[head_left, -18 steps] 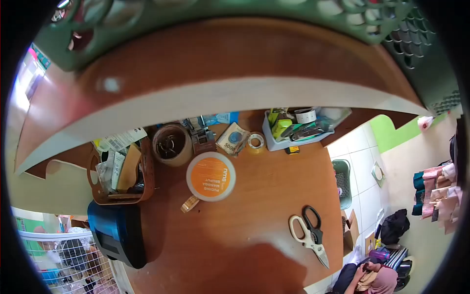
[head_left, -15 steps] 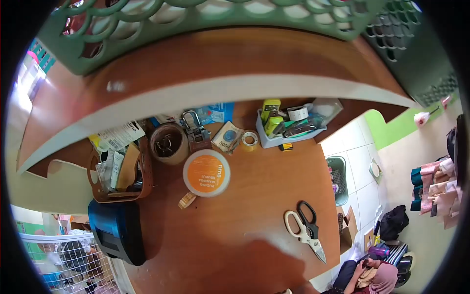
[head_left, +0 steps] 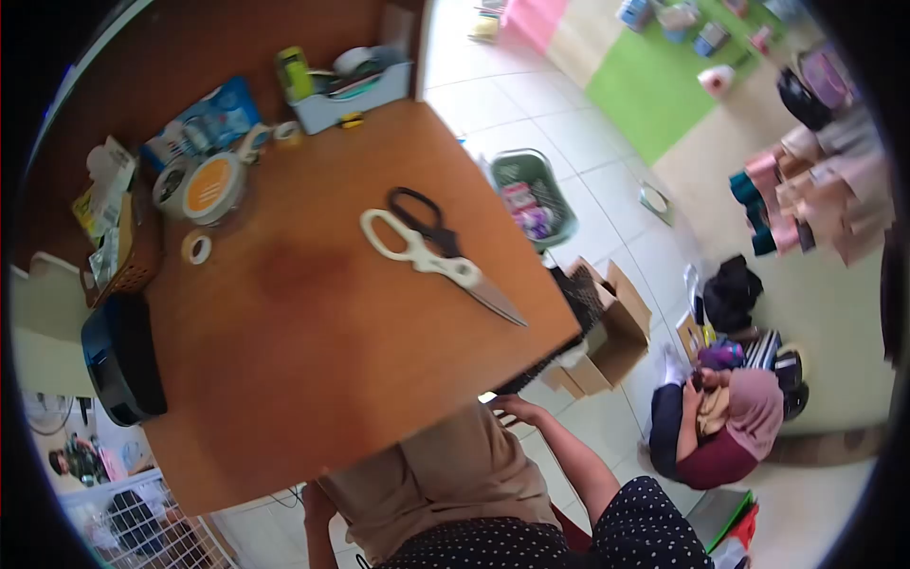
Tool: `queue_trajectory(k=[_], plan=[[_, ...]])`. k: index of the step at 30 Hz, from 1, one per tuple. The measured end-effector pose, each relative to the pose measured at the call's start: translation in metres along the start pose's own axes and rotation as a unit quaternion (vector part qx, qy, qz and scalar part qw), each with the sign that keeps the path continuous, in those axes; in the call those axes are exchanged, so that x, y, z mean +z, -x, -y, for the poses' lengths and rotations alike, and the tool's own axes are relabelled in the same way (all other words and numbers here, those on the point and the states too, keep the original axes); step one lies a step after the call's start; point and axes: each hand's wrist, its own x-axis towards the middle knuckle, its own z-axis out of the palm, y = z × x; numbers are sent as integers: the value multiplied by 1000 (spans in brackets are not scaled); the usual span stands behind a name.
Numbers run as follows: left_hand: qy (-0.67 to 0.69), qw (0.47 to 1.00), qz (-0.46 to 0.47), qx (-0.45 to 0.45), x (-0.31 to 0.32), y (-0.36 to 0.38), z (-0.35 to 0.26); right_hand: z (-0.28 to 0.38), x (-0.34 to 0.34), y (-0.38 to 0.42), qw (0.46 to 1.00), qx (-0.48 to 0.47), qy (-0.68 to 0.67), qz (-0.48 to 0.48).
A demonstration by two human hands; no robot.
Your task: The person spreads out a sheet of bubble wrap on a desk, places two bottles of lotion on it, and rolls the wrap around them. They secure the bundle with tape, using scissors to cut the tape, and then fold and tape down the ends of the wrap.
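Observation:
My right hand point(head_left: 512, 410) reaches from a dotted sleeve point(head_left: 645, 517) to the near edge of the wooden table point(head_left: 313, 360). Its fingers are spread and rest at the top of a tan cloth point(head_left: 445, 484) on my front. Only a sliver of my left hand point(head_left: 313, 501) shows at the cloth's left side, below the table edge. White-and-black scissors point(head_left: 427, 251) lie closed on the table, well away from both hands.
An orange-lidded tub point(head_left: 212, 188), a small tape roll point(head_left: 196, 247), a brown basket point(head_left: 133, 261), a dark blue device point(head_left: 118, 360) and a grey tray point(head_left: 351, 90) line the table's left and far sides. On the floor: green basket point(head_left: 531, 194), cardboard box point(head_left: 611, 327), seated person point(head_left: 720, 427).
The view has swung down and back. The shelf and green basket overhead are gone, and my arms, the tan cloth and more floor have come into sight. The table items have not moved.

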Motion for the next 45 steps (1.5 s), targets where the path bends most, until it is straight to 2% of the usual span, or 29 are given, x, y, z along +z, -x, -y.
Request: queue_trajectory(k=[1,5,7,9,10,12,14,15,17,18,20,21,23,25,27,29,30,31,32,33,34,36,38,39,40,41,42,43,45], plan=[[-67,995,-44,-66,-15,2,-15,5,3,18,999,-34,13,-31],[-73,992,-106,-2,-86,38,-94,-10,-23,33,956,-190,-30,-220],[-34,988,-137,54,-108,45,-140,1,-37,53,881,-296,-89,-358],[-46,981,-159,101,-110,45,-166,10,-60,51,746,-360,-100,-552],[-49,971,-180,148,-111,44,-178,20,-75,55,723,-334,-109,-595],[-42,974,-159,159,-114,42,-204,40,-98,56,698,-307,-120,-635],[-30,976,-135,166,-112,43,-219,51,-111,53,616,-278,59,-735],[-28,972,-131,193,-110,43,-224,52,-118,49,617,-280,59,-733],[-26,967,-132,215,-109,44,-229,50,-137,39,735,-229,171,-614],[-25,966,-131,221,-108,46,-228,52,-145,39,719,-269,169,-618],[-22,966,-134,222,-111,48,-227,70,-151,60,626,-388,59,-674],[-8,966,-132,221,-114,51,-228,72,-162,70,594,-465,-21,-656],[6,967,-122,223,-121,56,-228,81,-172,116,557,-535,-25,-635],[51,973,-65,217,-131,55,-236,93,-170,180,525,-499,-4,-689],[99,955,-24,278,-151,57,-254,124,-147,256,402,-541,112,-730],[158,919,37,360,-179,61,-285,143,-133,317,496,-559,29,-664],[169,905,59,386,-195,62,-302,164,-123,345,445,-606,79,-655],[164,881,16,444,-208,57,-315,187,-111,366,402,-669,76,-620],[158,851,-29,500,-223,54,-329,203,-104,390,417,-672,98,-604],[128,859,-105,485,-242,58,-344,220,-102,407,405,-680,78,-606],[98,861,-182,465,-262,64,-360,241,-85,429,460,-692,75,-552],[257,818,-257,446,-296,67,-386,280,-55,461,522,-704,118,-467],[250,703,-445,495,-330,45,-398,317,-41,473,550,-682,171,-450],[251,701,-460,484,-347,48,-396,337,-40,474,576,-669,177,-435],[301,770,-239,509,-366,56,-390,356,-29,471,601,-653,225,-402],[339,793,-8,507,-377,65,-379,374,-15,464,622,-637,274,-365],[344,796,-31,497,-375,65,-362,384,15,451,608,-654,323,-314],[387,779,-74,487,-364,58,-345,397,23,443,659,-617,350,-249],[427,760,-133,471,-347,43,-317,417,38,404,631,-641,340,-273]])
